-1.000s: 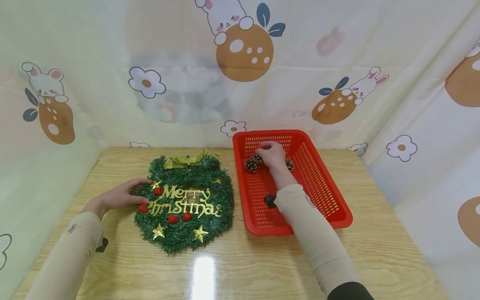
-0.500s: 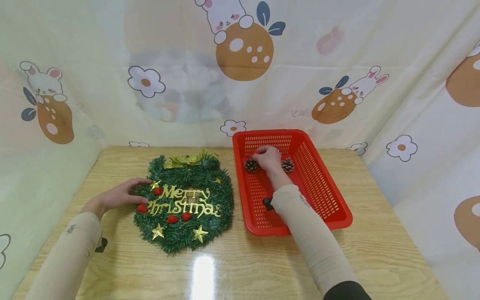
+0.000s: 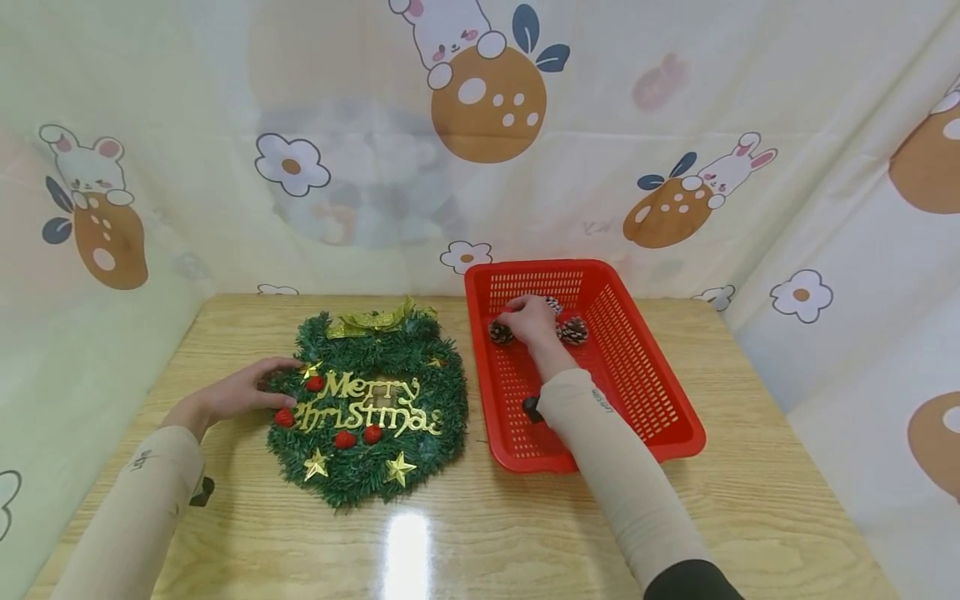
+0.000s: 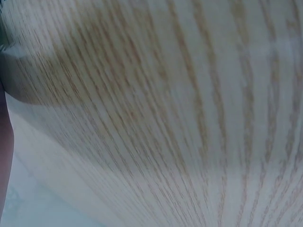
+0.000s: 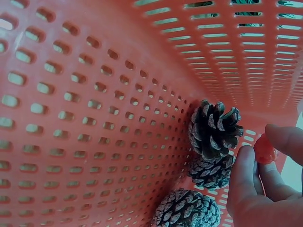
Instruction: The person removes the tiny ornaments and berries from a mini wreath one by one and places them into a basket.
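Inside the red plastic basket, my right hand pinches a small red berry ornament between thumb and fingers. Beside that hand lie pine cones: one dark pine cone by the left wall, another pine cone to the right and a partly hidden pine cone behind. My left hand rests on the left edge of a green Christmas wreath, fingers relaxed and thumb close to a red berry. The wreath carries gold "Merry Christmas" lettering, gold stars and a gold bow.
Both the wreath and the basket lie on a wooden table, basket to the right. A patterned curtain hangs behind and along the sides. In the right wrist view, several pine cones crowd against the slotted basket wall.
Inside the basket my right hand has shifted slightly left and toward me, uncovering more of the pine cones at right and behind. My left hand stays on the wreath's edge.
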Motion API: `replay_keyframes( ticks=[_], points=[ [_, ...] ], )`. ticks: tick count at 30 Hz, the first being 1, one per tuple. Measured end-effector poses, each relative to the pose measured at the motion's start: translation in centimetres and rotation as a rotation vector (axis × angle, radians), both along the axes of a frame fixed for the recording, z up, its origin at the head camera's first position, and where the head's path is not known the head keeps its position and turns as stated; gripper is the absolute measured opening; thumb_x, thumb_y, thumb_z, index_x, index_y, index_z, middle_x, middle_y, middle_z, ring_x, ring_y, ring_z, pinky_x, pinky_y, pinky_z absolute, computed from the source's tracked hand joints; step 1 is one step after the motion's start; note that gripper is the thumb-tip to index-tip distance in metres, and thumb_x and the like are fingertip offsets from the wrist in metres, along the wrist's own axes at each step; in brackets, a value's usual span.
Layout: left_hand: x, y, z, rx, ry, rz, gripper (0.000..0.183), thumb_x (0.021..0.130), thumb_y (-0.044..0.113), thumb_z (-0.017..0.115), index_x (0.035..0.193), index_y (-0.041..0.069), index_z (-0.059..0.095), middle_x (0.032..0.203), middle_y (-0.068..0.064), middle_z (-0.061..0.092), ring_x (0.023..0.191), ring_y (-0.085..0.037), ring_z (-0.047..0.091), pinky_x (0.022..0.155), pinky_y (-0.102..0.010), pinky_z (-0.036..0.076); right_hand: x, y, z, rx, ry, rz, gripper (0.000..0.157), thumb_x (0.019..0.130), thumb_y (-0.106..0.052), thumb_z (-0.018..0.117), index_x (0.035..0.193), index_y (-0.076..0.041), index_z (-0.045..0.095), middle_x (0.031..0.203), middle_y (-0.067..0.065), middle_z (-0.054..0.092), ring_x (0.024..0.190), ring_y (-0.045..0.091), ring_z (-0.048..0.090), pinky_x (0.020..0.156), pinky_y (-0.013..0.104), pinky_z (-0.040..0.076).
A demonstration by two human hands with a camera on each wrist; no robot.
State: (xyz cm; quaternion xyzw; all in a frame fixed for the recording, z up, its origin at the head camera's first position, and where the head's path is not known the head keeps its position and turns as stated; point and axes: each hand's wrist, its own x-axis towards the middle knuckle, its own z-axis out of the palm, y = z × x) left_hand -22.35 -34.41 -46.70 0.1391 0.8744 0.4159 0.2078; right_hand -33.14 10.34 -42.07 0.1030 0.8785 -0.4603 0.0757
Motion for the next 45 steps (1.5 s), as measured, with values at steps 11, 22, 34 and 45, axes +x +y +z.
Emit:
replay_keyframes(
  ticks=[11, 22, 34, 45],
  points=[
    [0.0, 0.0, 0.0, 0.014, -0.002, -0.001, 0.070, 0.092, 0.026, 0.070, 0.149, 0.005, 0.036, 0.152, -0.026, 0.028, 0.138, -0.052, 0.023, 0.106, -0.069, 0.022, -0.1, 0.2, -0.3, -0.011, -0.002, 0.018, 0.030, 0.091, -0.011, 0.069, 0.118, 0.000, 0.066, 0.120, 0.016, 0.060, 0.103, 0.029, 0.057, 0.089, 0.042, 0.051],
    [0.2, 0.2, 0.4, -0.009, 0.015, -0.005, 0.069, 0.092, 0.026, 0.070, 0.148, 0.005, 0.037, 0.151, -0.027, 0.030, 0.137, -0.052, 0.026, 0.105, -0.070, 0.023, 0.0, 0.5, 0.0, 0.010, 0.043, 0.018, 0.032, 0.089, -0.014, 0.071, 0.118, -0.002, 0.067, 0.119, 0.015, 0.062, 0.106, 0.031, 0.056, 0.090, 0.042, 0.051],
    [0.1, 0.0, 0.3, 0.000, 0.004, -0.002, 0.070, 0.092, 0.026, 0.070, 0.149, 0.005, 0.035, 0.151, -0.028, 0.029, 0.137, -0.052, 0.025, 0.106, -0.069, 0.024, -0.2, 0.7, 0.4, -0.005, 0.063, -0.024, 0.029, 0.091, -0.015, 0.069, 0.117, -0.003, 0.066, 0.118, 0.013, 0.062, 0.106, 0.030, 0.054, 0.092, 0.043, 0.049],
    [0.0, 0.1, 0.1, -0.013, 0.018, -0.002, 0.070, 0.092, 0.027, 0.070, 0.149, 0.005, 0.036, 0.151, -0.027, 0.030, 0.137, -0.051, 0.026, 0.106, -0.069, 0.023, 0.3, -0.1, 1.1, 0.015, 0.134, 0.002, 0.033, 0.091, -0.022, 0.070, 0.119, -0.005, 0.066, 0.113, 0.012, 0.065, 0.101, 0.028, 0.059, 0.089, 0.042, 0.051]
  ],
)
